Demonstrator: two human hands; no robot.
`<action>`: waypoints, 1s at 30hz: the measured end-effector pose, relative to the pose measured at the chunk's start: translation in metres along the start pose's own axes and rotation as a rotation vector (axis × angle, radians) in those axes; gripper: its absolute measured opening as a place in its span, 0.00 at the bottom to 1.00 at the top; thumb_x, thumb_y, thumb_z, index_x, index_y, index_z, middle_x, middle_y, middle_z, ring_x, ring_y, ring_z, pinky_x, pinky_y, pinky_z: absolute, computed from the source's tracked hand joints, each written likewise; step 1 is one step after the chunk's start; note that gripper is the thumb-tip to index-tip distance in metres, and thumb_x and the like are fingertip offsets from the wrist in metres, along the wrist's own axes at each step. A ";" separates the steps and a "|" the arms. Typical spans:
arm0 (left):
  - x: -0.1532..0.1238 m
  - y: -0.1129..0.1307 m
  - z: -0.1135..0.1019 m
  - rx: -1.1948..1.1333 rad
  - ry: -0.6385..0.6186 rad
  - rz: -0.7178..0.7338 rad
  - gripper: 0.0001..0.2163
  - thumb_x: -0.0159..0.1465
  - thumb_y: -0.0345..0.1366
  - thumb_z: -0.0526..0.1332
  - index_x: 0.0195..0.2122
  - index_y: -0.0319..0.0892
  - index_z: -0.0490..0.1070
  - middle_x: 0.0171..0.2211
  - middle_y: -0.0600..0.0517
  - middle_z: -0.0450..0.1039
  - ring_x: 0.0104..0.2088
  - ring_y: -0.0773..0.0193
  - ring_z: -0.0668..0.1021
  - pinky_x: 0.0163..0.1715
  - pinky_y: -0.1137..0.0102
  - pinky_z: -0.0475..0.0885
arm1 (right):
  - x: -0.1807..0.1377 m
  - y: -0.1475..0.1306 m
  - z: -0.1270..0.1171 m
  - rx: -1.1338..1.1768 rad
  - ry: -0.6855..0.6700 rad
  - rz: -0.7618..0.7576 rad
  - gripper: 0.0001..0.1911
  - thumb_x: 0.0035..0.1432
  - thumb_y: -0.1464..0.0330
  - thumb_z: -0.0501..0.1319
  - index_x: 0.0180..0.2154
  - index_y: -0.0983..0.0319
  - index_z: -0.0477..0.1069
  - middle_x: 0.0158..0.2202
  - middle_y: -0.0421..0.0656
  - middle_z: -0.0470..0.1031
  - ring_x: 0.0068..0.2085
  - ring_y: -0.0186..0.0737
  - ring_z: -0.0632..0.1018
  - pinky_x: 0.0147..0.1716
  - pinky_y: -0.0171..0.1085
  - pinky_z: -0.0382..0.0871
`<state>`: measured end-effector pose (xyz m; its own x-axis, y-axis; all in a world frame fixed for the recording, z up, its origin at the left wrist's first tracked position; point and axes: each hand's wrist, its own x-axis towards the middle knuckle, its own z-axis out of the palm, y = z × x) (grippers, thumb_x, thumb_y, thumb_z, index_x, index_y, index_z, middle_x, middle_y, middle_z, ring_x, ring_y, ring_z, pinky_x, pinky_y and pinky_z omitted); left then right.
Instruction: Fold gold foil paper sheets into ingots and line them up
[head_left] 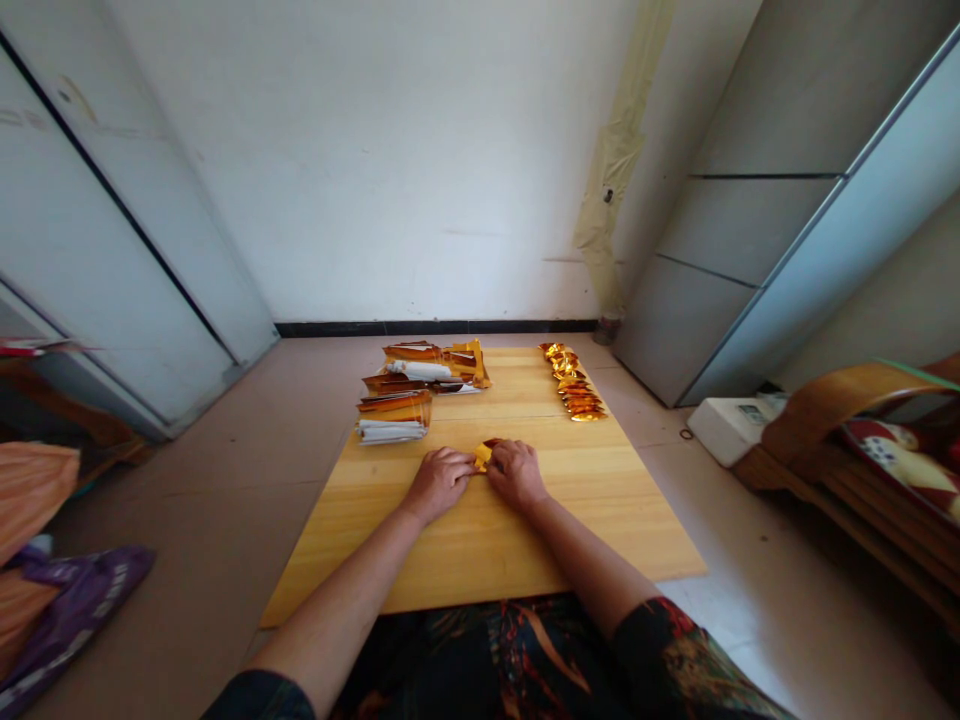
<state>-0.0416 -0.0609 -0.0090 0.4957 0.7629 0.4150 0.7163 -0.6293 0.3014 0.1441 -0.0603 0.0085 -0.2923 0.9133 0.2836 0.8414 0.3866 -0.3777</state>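
Note:
A small piece of gold foil paper point(484, 455) lies on the wooden board point(600, 500) between my two hands. My left hand point(439, 480) rests knuckles up on the board, its fingers curled and pinching the paper's left side. My right hand point(516, 470) is closed on the paper's right side, covering part of it. Stacks of flat gold foil sheets point(420, 385) sit at the board's far left. A row of several folded gold pieces point(574, 392) runs along the far right edge.
The board lies on a pale tiled floor before a white wall. A grey cabinet point(750, 270) stands at right, a wooden chair point(862, 440) and a white box point(724, 425) beside it. Purple and orange cloth point(67, 590) lies at left.

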 end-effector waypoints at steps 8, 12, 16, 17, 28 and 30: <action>-0.002 0.006 -0.006 0.030 -0.039 -0.019 0.14 0.60 0.27 0.56 0.40 0.51 0.77 0.44 0.53 0.77 0.44 0.61 0.75 0.44 0.61 0.68 | 0.001 0.000 0.005 -0.008 0.021 0.014 0.08 0.56 0.73 0.56 0.28 0.60 0.72 0.42 0.45 0.75 0.40 0.42 0.71 0.40 0.39 0.59; -0.001 0.010 -0.010 0.042 -0.056 -0.027 0.13 0.60 0.30 0.57 0.42 0.50 0.76 0.45 0.52 0.77 0.45 0.60 0.75 0.45 0.62 0.67 | 0.002 0.000 0.007 0.000 0.020 0.014 0.08 0.55 0.74 0.55 0.28 0.61 0.71 0.43 0.45 0.75 0.41 0.41 0.70 0.40 0.39 0.59; -0.001 0.016 -0.015 0.080 -0.096 -0.031 0.12 0.61 0.33 0.58 0.44 0.48 0.73 0.45 0.51 0.76 0.46 0.59 0.74 0.46 0.61 0.66 | 0.003 0.001 0.009 0.006 0.023 0.031 0.07 0.55 0.74 0.55 0.28 0.61 0.71 0.42 0.44 0.75 0.41 0.41 0.70 0.39 0.38 0.58; -0.001 0.017 -0.016 0.087 -0.104 -0.032 0.12 0.60 0.33 0.58 0.45 0.47 0.73 0.45 0.50 0.76 0.46 0.58 0.73 0.46 0.61 0.66 | 0.003 0.001 0.009 0.009 0.021 0.035 0.07 0.55 0.74 0.55 0.28 0.61 0.71 0.42 0.44 0.75 0.41 0.41 0.70 0.39 0.38 0.58; -0.002 0.020 -0.018 0.117 -0.116 0.013 0.15 0.61 0.32 0.57 0.48 0.50 0.71 0.47 0.50 0.74 0.47 0.58 0.72 0.46 0.61 0.65 | 0.004 0.004 0.013 0.026 0.030 0.033 0.06 0.55 0.73 0.57 0.32 0.60 0.73 0.44 0.45 0.75 0.42 0.42 0.70 0.40 0.38 0.59; -0.002 0.020 -0.018 0.122 -0.117 0.013 0.14 0.61 0.31 0.56 0.47 0.50 0.71 0.46 0.50 0.74 0.47 0.58 0.72 0.46 0.60 0.64 | 0.004 0.004 0.014 0.025 0.032 0.039 0.06 0.55 0.73 0.57 0.32 0.60 0.72 0.42 0.45 0.75 0.42 0.42 0.70 0.40 0.38 0.59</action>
<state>-0.0366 -0.0778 0.0114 0.5539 0.7716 0.3128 0.7605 -0.6218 0.1872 0.1399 -0.0530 -0.0036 -0.2441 0.9234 0.2961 0.8400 0.3539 -0.4113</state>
